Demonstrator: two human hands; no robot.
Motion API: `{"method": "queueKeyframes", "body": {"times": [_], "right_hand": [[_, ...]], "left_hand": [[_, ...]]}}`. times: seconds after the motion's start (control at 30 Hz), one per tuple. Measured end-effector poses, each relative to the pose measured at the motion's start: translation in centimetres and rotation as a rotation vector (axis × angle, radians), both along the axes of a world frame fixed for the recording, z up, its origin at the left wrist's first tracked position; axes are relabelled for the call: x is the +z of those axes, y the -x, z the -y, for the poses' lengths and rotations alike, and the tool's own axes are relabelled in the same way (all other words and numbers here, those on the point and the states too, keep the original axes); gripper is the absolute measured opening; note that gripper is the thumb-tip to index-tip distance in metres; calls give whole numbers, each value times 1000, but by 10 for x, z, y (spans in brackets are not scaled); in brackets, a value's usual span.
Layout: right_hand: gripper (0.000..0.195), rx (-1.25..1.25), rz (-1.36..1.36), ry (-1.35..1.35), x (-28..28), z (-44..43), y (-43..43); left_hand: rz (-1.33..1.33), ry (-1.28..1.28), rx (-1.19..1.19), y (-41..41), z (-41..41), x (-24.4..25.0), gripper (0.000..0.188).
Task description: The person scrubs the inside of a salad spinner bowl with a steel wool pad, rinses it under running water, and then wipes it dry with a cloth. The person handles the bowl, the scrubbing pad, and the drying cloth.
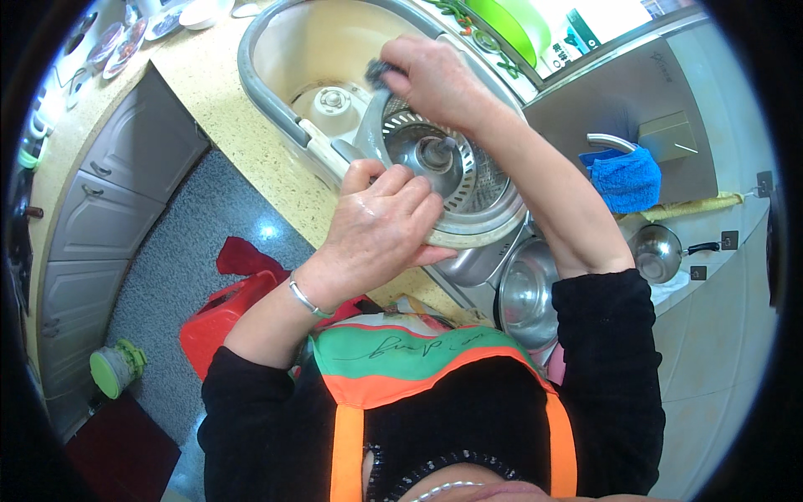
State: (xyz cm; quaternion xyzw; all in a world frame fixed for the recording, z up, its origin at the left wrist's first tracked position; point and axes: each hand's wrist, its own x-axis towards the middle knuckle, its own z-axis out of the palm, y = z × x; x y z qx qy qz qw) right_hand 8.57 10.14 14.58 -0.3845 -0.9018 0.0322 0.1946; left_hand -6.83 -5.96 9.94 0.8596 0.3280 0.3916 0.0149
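A spin-mop bucket (268, 100) with a grey rim and a stained beige inside stands tilted over the counter and sink edge. At its near end sits a slotted metal spin basket (465, 197) with a central hub (437, 154). My left hand (389, 219) grips the bucket's near rim, thumb beneath it. Pinched in my right hand (436, 85) is a dark scouring pad (377, 74), probably steel wool, against or just above the far side of the basket's grey ring. A round white fitting (332, 100) shows on the tub floor.
Below the bucket's right side, a steel pot (530, 295) sits by the sink (464, 267). A blue towel (627, 179) drapes over the faucet (611, 142). Covered plates (125, 50) occupy the far-left counter (207, 75). A red plastic container (219, 320) stands low at left.
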Motion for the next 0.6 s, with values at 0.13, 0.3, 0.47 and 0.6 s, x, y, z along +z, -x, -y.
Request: {"method": "queueKeyframes", "body": {"times": [0.13,0.3,0.47,0.6], "right_hand": [[18,180,-37,148,11,53,14],[21,43,-44,151,10,34,15],[21,68,-89,97,7,39,10],[21,166,-81,133,4,56,5]], "left_hand": [[-8,8,6,0,2,-2,46],[110,27,-38,20,2,0,78],[30,-6,84,73,-41,6,128],[-125,134,44,82,-59,10,144]]}}
